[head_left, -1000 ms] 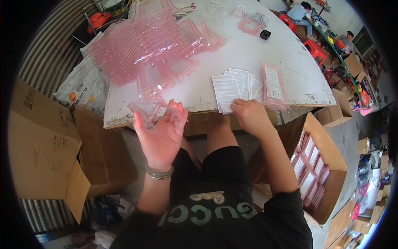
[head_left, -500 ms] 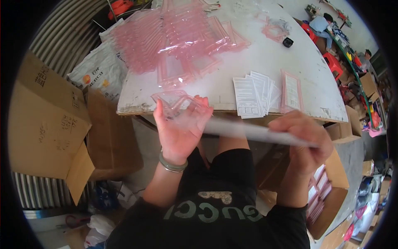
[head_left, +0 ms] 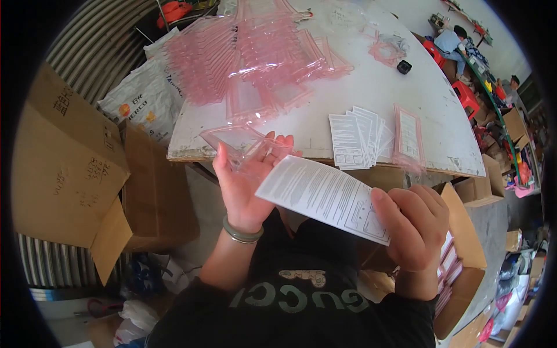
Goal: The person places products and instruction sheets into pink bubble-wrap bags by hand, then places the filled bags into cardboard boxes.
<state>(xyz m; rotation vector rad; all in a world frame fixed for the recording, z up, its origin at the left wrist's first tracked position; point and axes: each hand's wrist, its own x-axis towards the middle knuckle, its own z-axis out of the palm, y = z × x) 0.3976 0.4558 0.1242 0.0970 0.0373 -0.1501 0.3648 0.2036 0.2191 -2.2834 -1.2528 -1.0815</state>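
Note:
My left hand (head_left: 246,200) is palm up with a bangle at its wrist, holding a clear plastic pouch (head_left: 231,141) with pink edges between thumb and fingers. In my right hand (head_left: 416,226), thumb and fingers pinch one end of a white printed leaflet (head_left: 325,196). The leaflet slants across in front of me, its far end overlapping my left palm just below the pouch. Beyond, on the white table (head_left: 278,130), lie several fanned leaflets (head_left: 353,138) and a pink-edged pouch with a leaflet inside (head_left: 409,134).
Layered pink-edged pouches (head_left: 255,58) spread over the table's far left. A small black object (head_left: 404,67) sits farther right. Cardboard boxes (head_left: 69,156) stand at left, and an open carton (head_left: 467,278) with filled pouches is at lower right. Two people are at a distant bench.
The leaflet, blurred and nearly edge-on before, now shows its printed face. My right hand has moved down and slightly left. The pouch in my left hand has shifted slightly left.

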